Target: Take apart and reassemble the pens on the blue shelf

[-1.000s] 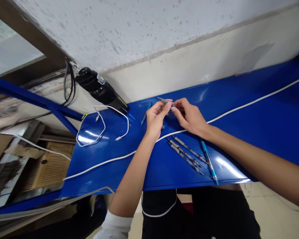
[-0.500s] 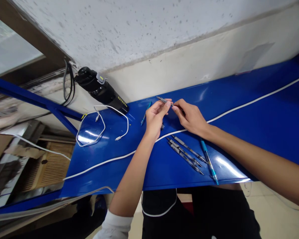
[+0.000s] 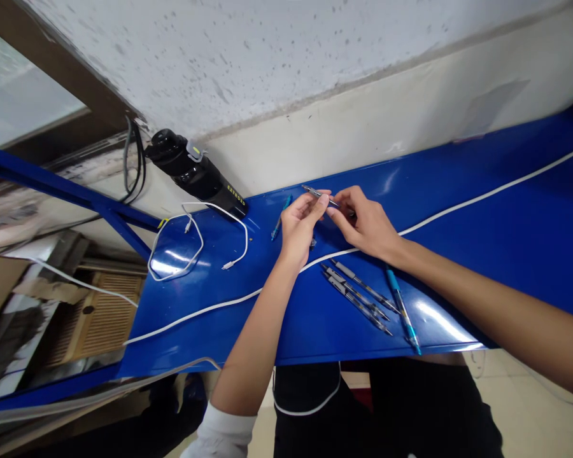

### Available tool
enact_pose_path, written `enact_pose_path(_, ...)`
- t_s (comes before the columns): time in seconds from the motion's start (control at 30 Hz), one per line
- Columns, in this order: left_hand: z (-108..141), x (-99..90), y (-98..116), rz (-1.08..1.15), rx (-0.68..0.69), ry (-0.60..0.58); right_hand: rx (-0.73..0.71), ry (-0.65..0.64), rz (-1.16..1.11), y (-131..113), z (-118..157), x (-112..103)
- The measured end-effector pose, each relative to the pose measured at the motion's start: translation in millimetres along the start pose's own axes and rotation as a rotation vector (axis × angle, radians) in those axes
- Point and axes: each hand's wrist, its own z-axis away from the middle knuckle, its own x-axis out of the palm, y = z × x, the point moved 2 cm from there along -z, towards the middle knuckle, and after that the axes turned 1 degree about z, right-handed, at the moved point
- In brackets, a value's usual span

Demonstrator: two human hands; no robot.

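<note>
My left hand (image 3: 298, 230) pinches a slim grey pen (image 3: 319, 196) between thumb and fingers, above the glossy blue table (image 3: 487, 216). My right hand (image 3: 365, 224) meets the pen's end at its fingertips, and part of that end is hidden by them. Below my hands lie several similar grey pens (image 3: 358, 296) side by side, with a blue-trimmed pen (image 3: 402, 310) to their right. A small blue pen (image 3: 280, 219) rests left of my left hand. A small dark part (image 3: 312, 243) sits just under my left palm.
A white cable (image 3: 482, 199) runs along the table under my wrists. A coiled white charging cable (image 3: 186, 242) and a black bottle (image 3: 195, 173) lie to the left. The wall rises behind the table; a blue metal frame bar (image 3: 62, 184) stands at the left.
My right hand has shifted slightly, its fingers now closer around the pen's end. The view has moved a little; the pens on the table have not moved relative to the table.
</note>
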Motion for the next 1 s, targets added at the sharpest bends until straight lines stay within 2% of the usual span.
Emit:
enact_pose_path(0.23,1.2,0.4,1.2,-0.021,-0.013,0.01,-0.029,-0.027,0.048,-2.7,-1.0,-1.1)
enact_pose_path(0.43,0.7,0.9,-0.4,0.003,-0.005,0.003,0.009,-0.012,-0.008,0.9,0.8,1.1)
enact_pose_path(0.6,0.0,-0.1,-1.1,-0.001,-0.007,0.014,-0.037,-0.037,0.031,-1.8,-0.5,-0.6)
enact_pose_path(0.8,0.6,1.0,-0.9,0.006,-0.005,0.001,0.014,-0.009,-0.013,0.2,0.9,1.3)
enact_pose_path(1.0,0.5,0.5,-1.8,-0.022,0.019,0.0,-0.003,-0.024,-0.001,2.0,1.5,0.9)
